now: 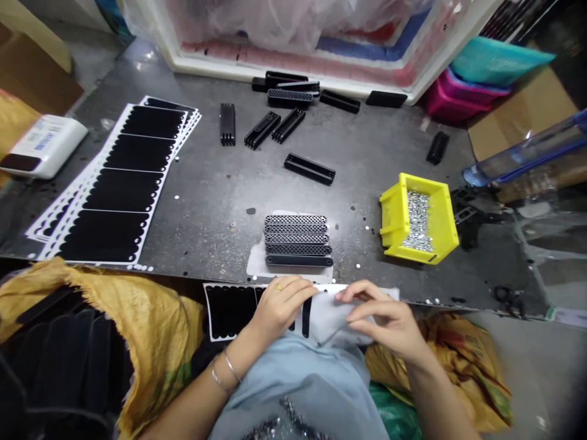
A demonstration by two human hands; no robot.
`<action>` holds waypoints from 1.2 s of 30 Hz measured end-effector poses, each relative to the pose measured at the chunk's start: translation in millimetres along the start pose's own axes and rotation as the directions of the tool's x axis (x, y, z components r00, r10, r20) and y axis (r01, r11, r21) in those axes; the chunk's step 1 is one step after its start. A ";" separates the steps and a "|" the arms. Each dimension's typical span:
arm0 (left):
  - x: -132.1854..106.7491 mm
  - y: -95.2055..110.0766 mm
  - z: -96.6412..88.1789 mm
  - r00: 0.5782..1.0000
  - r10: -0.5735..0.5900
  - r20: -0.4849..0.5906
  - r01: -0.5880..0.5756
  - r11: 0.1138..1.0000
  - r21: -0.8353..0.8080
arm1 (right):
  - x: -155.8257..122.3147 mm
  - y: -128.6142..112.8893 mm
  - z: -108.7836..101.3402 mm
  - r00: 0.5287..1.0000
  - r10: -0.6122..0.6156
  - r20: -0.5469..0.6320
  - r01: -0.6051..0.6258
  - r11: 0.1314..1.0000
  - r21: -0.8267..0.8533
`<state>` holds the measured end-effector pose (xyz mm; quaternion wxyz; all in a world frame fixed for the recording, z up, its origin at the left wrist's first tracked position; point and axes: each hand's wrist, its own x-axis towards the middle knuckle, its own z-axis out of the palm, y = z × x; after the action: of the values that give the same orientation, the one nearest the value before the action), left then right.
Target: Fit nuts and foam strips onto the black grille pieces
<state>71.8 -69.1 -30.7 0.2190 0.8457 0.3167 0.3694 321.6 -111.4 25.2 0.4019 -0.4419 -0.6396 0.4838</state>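
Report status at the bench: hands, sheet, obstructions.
Left hand on black die-cut sheet. Right hand pinching white film. Stacked black grilles just beyond the hands.

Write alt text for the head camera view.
Two bare hands work at the edge of a metal workbench: the left hand lies on a sheet of black scalloped pads, and the right hand touches a white sheet. Ahead sit stacked black mesh-faced bars, a yellow bin of small silver parts, and more pad sheets.

Black scalloped sticker sheet (232,311) on white backing, pressed under the left hand (279,305), white end (328,321) crumpled up by the right hand (383,321).
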 end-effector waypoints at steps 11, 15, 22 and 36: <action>25.6 -27.4 -66.9 0.829 -0.473 -0.297 0.520 0.848 0.099 | 115.0 -5.4 59.0 0.944 -0.330 0.028 0.281 0.754 -0.593; 29.9 -45.9 -76.0 0.786 -0.597 -0.158 0.606 0.796 0.006 | 131.0 3.0 67.5 0.924 -0.368 0.105 0.357 0.732 -0.580; 36.6 -49.0 -71.1 0.754 -0.647 -0.115 0.645 0.762 -0.059 | 134.0 0.5 69.1 0.937 -0.340 0.082 0.325 0.760 -0.563; 47.0 -10.1 -76.7 0.877 -0.350 -0.327 0.388 0.920 0.054 | 125.6 -30.6 74.6 0.921 -0.385 -0.059 0.283 0.764 -0.580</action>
<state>34.2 -18.8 34.5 0.1823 0.7122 0.5241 0.4300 209.9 -15.5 50.3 0.3884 -0.4592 -0.7839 0.1543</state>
